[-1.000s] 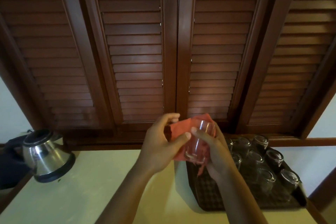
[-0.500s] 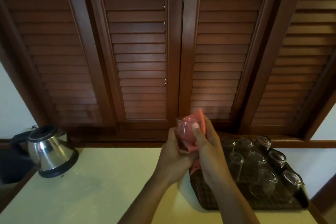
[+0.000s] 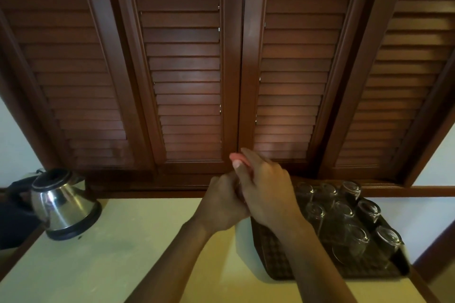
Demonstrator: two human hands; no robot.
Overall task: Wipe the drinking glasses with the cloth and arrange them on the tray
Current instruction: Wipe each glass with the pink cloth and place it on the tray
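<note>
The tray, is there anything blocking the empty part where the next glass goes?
Nothing visible blocks it. The tray's near left part is bare; the upside-down glasses stand farther back and right. Both hands, left hand and right hand, are above its left edge.

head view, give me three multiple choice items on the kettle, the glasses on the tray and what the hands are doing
1. Where is the kettle?
A. on the counter's left end
B. on the tray
C. between the hands

2. How many drinking glasses stand on the tray?
A. three
B. eight
C. fourteen

3. What is the state of the hands?
A. both flat on the counter
B. one rests on the kettle
C. clasped together in front of the shutters, a bit of pink cloth showing at the fingertips

Answers:
1 A, the kettle sits far left on the pale counter, apart from the tray.
2 B, eight upturned glasses can be counted on the dark tray.
3 C, the left hand and right hand are closed together, lifted off the counter; what they enclose is hidden.
</note>
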